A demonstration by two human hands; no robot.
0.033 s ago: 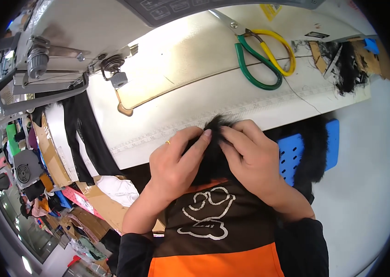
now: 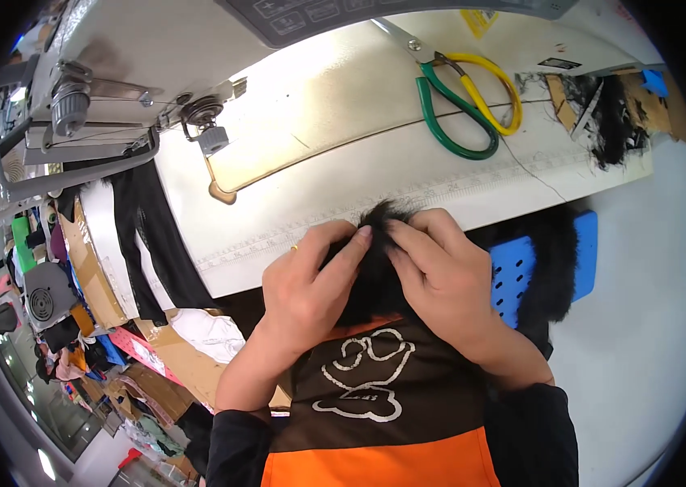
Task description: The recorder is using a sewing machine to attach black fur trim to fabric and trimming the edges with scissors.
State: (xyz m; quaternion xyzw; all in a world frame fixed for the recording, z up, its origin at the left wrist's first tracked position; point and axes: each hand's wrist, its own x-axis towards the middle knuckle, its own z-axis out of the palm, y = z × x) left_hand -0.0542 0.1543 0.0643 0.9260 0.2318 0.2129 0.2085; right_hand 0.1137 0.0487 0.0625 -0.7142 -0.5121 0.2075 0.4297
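A piece of black fur [image 2: 375, 280] is held up between my two hands, just in front of the sewing table's near edge. My left hand [image 2: 306, 280] pinches it with thumb and forefinger, and a ring shows on one finger. On the other side my right hand [image 2: 444, 268] grips the fur with its fingertips. Only a narrow gap parts the two pinches, and fur tufts stick up there. The lower part of the piece hangs in front of my brown and orange apron [image 2: 383, 381]; the fingers hide some of it.
Scissors [image 2: 460, 105] with green and yellow handles lie on the white sewing table [image 2: 343, 154]. The sewing machine [image 2: 140, 57] stands at the upper left. A blue perforated stool [image 2: 513, 276] bears more black fur at right. Black fabric strips [image 2: 144, 235] hang over the left end.
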